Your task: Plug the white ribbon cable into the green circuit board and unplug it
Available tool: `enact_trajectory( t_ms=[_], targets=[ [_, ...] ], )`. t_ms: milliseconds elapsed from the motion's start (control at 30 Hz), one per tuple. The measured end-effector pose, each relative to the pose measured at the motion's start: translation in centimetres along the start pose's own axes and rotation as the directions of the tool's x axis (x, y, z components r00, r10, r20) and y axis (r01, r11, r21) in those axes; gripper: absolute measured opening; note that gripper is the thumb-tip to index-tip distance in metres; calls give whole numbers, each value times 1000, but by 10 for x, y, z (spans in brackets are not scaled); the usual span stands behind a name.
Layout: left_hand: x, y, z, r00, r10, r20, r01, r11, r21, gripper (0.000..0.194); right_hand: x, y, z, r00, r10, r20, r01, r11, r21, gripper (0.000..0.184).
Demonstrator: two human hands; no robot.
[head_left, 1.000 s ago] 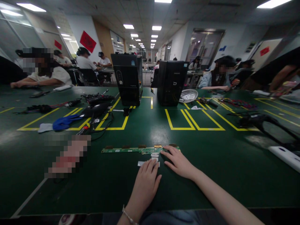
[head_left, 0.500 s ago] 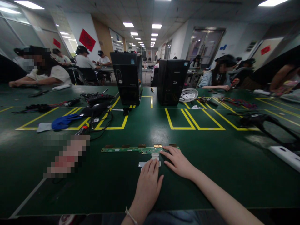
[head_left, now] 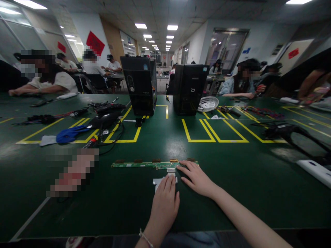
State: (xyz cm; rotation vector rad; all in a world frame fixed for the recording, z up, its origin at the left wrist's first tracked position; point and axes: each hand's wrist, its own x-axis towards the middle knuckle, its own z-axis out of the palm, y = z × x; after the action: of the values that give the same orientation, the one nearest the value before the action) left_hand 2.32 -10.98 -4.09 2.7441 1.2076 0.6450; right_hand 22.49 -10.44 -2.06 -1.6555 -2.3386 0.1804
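Observation:
A long, narrow green circuit board (head_left: 133, 165) lies on the green table in front of me, with brown and coppery tabs along its far edge. A white flat ribbon cable (head_left: 171, 174) runs from its near edge towards me. Over that cable my left hand (head_left: 164, 201) lies with fingers stretched out flat and thumb apart, hiding much of it. A pale strip (head_left: 157, 181) shows beside those fingers. My right hand (head_left: 198, 179) rests with spread fingers at the board's right part, its fingertips touching the board and covering some of it.
Two black computer towers (head_left: 138, 86) (head_left: 190, 89) stand farther back. Blue gloves (head_left: 71, 134) and black cables (head_left: 107, 108) lie to the left. A white basket (head_left: 207, 104), yellow tape frames (head_left: 199, 141) and a white power strip (head_left: 314, 172) are to the right. Co-workers sit across the table.
My left hand has shifted very slightly, and a little more of the white material shows at its left side. My right hand and the circuit board stay in place.

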Motion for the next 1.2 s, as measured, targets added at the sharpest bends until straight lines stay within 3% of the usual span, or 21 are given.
enact_trajectory(
  t_ms=[433, 633, 933, 1200],
  targets=[
    [0, 0, 1, 1000, -18, 17, 18, 1000, -11, 43, 1, 0, -2, 1000, 1, 17, -1, 1000, -3, 45],
    [6, -7, -14, 987, 21, 159, -18, 1000, -24, 55, 0, 3, 0, 1000, -11, 29, 11, 1000, 8, 47],
    [18, -25, -39, 931, 112, 348, -89, 993, -81, 60, 0, 3, -1, 999, 0, 49, -1, 1000, 23, 48],
    [18, -16, -34, 953, 90, 289, -83, 996, -38, 59, -1, 1, -4, 999, 7, 45, -8, 999, 31, 48]
  ],
)
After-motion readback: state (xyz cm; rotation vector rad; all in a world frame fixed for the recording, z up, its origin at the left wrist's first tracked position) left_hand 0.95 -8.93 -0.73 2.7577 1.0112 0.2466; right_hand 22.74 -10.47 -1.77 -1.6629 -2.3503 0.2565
